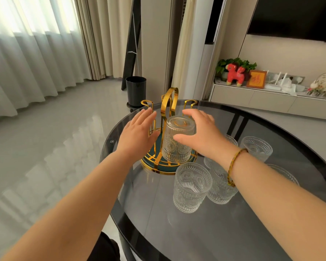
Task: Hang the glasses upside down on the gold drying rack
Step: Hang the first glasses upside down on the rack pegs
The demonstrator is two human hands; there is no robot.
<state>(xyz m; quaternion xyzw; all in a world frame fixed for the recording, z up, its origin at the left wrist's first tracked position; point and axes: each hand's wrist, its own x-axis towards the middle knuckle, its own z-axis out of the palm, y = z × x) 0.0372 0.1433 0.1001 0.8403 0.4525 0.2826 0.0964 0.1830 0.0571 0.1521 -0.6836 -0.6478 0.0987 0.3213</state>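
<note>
The gold drying rack point(167, 102) stands on a round teal base at the table's far left side. One embossed clear glass point(177, 140) hangs upside down on a front prong of the rack. My right hand point(199, 132) curls around that glass, thumb in front and fingers behind. My left hand point(137, 132) is flat with fingers apart against the rack's left prongs, holding nothing. Several more clear glasses stand upright on the table: the nearest point(191, 187), one beside it point(221, 187), one at the far right point(257, 147).
The round dark glass table point(233, 232) has its left edge just beyond the rack. On the floor behind the table sits a black bin point(135, 91). A low white cabinet with ornaments point(252, 97) runs along the right wall.
</note>
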